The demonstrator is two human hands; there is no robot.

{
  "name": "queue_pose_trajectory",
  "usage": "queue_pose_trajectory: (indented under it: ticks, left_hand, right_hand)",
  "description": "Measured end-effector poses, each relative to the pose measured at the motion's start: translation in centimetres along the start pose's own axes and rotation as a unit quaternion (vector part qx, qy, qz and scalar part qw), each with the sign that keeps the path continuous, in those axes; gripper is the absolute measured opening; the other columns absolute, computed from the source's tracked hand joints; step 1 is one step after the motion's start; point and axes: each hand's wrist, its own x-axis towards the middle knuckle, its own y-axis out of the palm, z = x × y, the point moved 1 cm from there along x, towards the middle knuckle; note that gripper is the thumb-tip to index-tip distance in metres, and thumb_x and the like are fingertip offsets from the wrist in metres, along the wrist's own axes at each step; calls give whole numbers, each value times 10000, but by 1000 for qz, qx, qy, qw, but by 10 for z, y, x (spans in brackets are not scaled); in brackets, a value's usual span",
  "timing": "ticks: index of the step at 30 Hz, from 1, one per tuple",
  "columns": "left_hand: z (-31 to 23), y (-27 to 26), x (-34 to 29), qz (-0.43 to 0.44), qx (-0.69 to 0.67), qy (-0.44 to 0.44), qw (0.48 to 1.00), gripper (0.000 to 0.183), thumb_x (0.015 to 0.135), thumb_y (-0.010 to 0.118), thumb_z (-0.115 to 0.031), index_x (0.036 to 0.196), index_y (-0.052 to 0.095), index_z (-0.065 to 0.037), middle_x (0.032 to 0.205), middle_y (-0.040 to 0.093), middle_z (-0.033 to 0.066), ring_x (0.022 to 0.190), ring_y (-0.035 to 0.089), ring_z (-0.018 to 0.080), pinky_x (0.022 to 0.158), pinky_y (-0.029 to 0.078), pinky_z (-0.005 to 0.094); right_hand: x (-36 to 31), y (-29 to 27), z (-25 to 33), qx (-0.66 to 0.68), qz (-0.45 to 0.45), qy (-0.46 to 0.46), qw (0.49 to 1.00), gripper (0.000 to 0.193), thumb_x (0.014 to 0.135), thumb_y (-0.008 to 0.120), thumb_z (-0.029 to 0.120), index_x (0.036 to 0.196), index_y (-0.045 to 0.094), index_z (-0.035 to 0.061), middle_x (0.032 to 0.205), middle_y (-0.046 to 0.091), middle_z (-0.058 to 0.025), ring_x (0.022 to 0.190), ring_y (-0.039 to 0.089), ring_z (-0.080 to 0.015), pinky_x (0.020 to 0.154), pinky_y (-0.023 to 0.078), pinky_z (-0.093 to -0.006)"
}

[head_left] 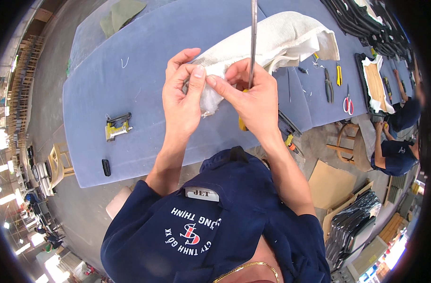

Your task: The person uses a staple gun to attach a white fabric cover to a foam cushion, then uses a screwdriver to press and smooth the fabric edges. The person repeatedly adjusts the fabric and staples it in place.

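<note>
A long off-white fabric cover [291, 35] lies across the blue-topped table [149, 61], its near end gathered up between my hands. White fluffy stuffing [209, 100] shows at that end. My left hand [182, 96] is closed on the fabric, pinching its edge between thumb and fingers. Opposite it, my right hand [255, 96] pinches the same edge, thumb tip close to the left thumb. That hand also grips a yellow-handled tool, probably a screwdriver, whose long thin metal shaft [253, 42] points away from me. Its handle is mostly hidden by the palm.
A yellow staple gun [116, 127] and a small black block [106, 167] lie at left. Toward the right are pliers [328, 87], a yellow-handled tool [339, 74] and red-handled scissors [348, 104]. Another person [395, 153] works beyond, near a wooden chair frame [341, 144].
</note>
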Motion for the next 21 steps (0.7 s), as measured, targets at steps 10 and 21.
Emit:
queue_pose_trajectory:
  ticks: [10, 21]
  left_hand:
    - [7, 3, 2, 7, 135, 140, 981, 200, 999, 693, -202, 967, 730, -8, 1343, 592, 151, 1207, 543, 287, 1032, 454, 423]
    - [15, 2, 3, -3, 157, 176, 972, 195, 998, 685, -185, 933, 722, -5, 1369, 602, 155, 1219, 552, 295, 1048, 447, 433]
  right_hand:
    - [12, -17, 5, -192, 25, 2, 981, 307, 857, 832, 222, 887, 622, -1, 643, 602, -74, 591, 574, -131, 562, 476, -311]
    - [-33, -124, 27, -489, 100, -171, 849, 127, 955, 716, 157, 1055, 774, 103, 632, 559, -49, 577, 544, -207, 541, 426, -362]
